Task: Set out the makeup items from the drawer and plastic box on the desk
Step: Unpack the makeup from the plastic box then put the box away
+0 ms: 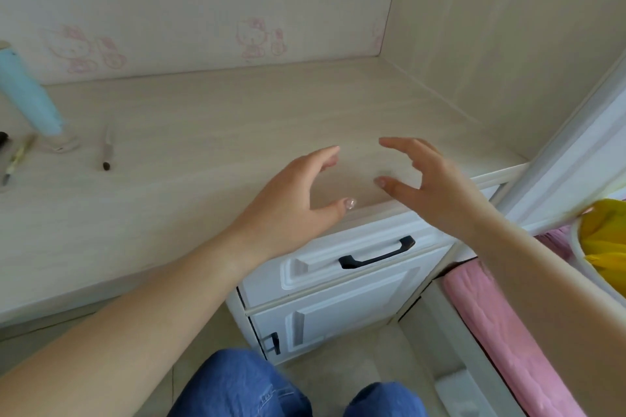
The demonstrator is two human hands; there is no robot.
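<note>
My left hand (291, 200) and my right hand (430, 186) hover over the right part of the pale wooden desk (210, 132), palms facing each other, fingers spread, nothing between them. Just below them the white drawer (318, 278) with a black handle (376, 252) is closed. At the desk's left lie a thin brown pencil-like item (107, 151), a yellowish pen-like item (17, 159) and a tilted light blue tube (28, 95). No plastic box is visible.
A white cabinet door (338, 322) with a small black handle sits under the drawer. A white frame and pink bedding (508, 332) stand to the right, with a yellow object (603, 237) at the edge. My blue-jeaned knees (244, 386) are below.
</note>
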